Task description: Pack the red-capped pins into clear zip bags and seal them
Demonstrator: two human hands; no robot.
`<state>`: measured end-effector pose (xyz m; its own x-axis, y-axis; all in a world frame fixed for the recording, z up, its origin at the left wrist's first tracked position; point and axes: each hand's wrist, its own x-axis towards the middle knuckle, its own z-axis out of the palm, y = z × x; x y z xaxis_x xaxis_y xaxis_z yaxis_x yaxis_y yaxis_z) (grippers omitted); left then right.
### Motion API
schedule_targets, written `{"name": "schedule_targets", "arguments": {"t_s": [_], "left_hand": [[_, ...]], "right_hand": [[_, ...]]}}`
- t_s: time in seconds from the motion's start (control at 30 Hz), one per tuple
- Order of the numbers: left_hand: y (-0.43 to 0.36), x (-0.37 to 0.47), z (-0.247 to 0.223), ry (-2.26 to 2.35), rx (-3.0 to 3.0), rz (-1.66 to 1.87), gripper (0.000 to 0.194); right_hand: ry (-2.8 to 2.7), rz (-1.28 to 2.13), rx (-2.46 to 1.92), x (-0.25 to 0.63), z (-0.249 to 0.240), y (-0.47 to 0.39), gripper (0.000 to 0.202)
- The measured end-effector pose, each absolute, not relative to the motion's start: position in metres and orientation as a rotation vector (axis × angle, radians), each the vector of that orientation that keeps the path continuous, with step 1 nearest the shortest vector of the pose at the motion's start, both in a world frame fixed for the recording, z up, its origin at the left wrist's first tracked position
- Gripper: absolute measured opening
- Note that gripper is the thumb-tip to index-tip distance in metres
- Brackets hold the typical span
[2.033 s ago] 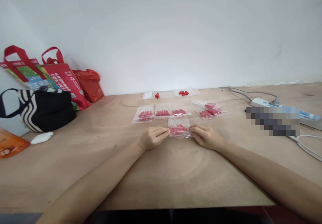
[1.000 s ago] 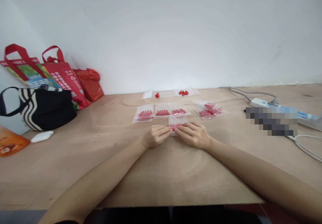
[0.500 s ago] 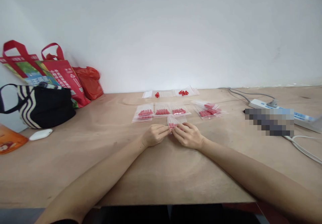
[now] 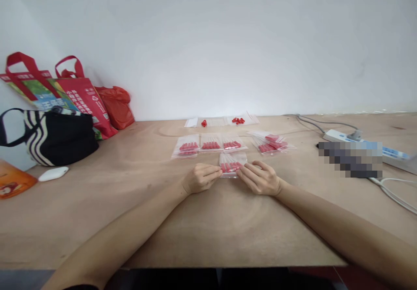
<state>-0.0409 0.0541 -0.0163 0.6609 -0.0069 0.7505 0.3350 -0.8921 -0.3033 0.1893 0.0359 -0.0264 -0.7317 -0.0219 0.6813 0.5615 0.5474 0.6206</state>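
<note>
Near the middle of the frame, a small clear bag point(image 4: 233, 159) lies on the wooden table point(image 4: 228, 229), with its near edge toward the bottom of the picture and red-ended pieces point(image 4: 230, 167) side by side inside. The left hand point(image 4: 202, 178) is closed, its fingertips gripping the bag at the left edge. The right hand point(image 4: 259, 178) is partly curled, with its fingertips touching the bag's lower right part; whether it pinches the plastic or only presses on it, I cannot tell. Just above, in the centre of the frame, sit a left filled bag point(image 4: 185, 147), a middle filled bag point(image 4: 210, 144) and a right filled bag point(image 4: 232, 143), all showing similar red ends. Right of centre is a group of overlapping bags point(image 4: 269, 144). Higher up, near the wall point(image 4: 247, 47), lie more clear packaging point(image 4: 215, 122) and two clusters of small red parts point(image 4: 238, 120). At the left of the frame stand a black striped bag point(image 4: 70, 138) and a red plastic bag point(image 4: 114, 107); at the right is a white power strip point(image 4: 394, 153), with a pixelated dark object point(image 4: 350, 159) in front of it
</note>
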Motion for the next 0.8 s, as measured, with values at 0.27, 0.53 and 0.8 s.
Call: {"name": "schedule_targets", "arguments": {"t_s": [0.27,0.53,0.8], "left_hand": [[0.053,-0.041,-0.017,-0.273,-2.488,-1.075,0.011],[0.052,-0.043,-0.016,-0.299,-2.48,-1.103,0.01],[0.051,-0.039,-0.013,-0.359,-2.629,-1.102,0.012]], "right_hand": [[-2.175,-1.098,-0.425,0.21,-0.023,0.026,0.01],[-2.209,-0.938,-0.682,0.207,-0.02,0.026,0.03],[-2.3,-0.325,-1.123,0.185,-0.024,0.018,0.028]]}}
